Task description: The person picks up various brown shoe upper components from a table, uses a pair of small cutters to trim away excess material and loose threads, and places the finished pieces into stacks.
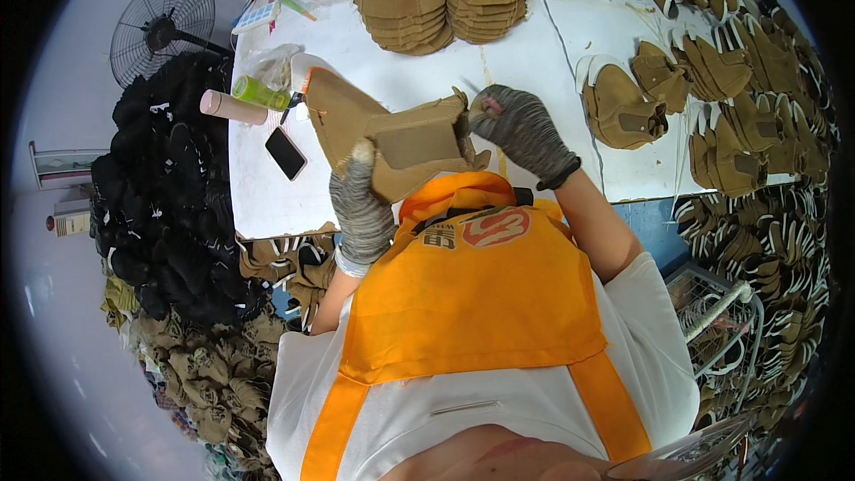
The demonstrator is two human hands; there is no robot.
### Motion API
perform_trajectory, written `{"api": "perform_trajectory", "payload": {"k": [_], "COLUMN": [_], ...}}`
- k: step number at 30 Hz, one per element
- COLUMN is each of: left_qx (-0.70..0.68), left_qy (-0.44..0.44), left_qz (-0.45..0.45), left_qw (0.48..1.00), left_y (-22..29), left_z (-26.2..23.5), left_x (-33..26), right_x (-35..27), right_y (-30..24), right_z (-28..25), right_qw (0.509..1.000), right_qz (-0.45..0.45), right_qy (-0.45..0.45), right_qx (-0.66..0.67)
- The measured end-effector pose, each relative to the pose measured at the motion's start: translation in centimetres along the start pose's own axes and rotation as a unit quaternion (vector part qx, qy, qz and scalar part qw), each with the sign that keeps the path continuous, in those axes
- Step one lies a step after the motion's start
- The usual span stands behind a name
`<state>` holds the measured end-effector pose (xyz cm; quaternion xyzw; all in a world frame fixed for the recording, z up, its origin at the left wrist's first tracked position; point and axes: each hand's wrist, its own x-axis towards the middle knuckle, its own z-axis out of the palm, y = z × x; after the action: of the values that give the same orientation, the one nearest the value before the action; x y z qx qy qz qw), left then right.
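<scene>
A brown shoe upper (414, 142) with a darker rectangular patch is raised above the near part of the white table. My left hand (363, 205), in a grey knit glove with a pale thumb, grips its lower edge, thumb on top. My right hand (521, 129), in a darker grey glove, is closed beside the upper's ragged right end. Something small and pinkish shows at its fingers, and a thin dark tip points toward the upper; I cannot make out what it is. A white curved edge and orange marks show at the upper's far left end.
On the white table (329, 40) lie a phone (286, 153), a pink bottle (233, 107) and a green bottle (260, 92). Stacked brown uppers (405, 9) stand at the far side, more (623, 111) at right. A fan (162, 33) and black pile (165, 205) are left; a wire basket (704, 303) is lower right.
</scene>
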<state>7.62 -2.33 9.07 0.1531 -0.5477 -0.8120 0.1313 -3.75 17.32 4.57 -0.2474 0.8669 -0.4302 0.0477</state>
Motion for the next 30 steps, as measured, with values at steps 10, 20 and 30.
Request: {"api": "perform_trajectory", "payload": {"k": [10,20,30], "left_qx": [-0.098,-0.032,-0.005], "left_qy": [-0.039,-0.008,-0.018], "left_qz": [-0.04,0.0,-0.003], "left_qw": [0.994,0.999,1.0], "left_y": [0.3,0.3,0.6], "left_z": [-0.9,-2.0,-1.5], "left_x": [0.3,0.5,0.2], "right_x": [-1.7,-3.2,-2.6], "right_y": [-0.6,-0.1,-4.5], "right_z": [-2.9,-4.6,-5.7], "right_qw": [0.866,0.994,0.956], "right_qz": [0.217,-0.015,-0.082], "right_qy": [-0.057,-0.001,-0.022], "right_qx": [0.447,0.104,-0.28]}}
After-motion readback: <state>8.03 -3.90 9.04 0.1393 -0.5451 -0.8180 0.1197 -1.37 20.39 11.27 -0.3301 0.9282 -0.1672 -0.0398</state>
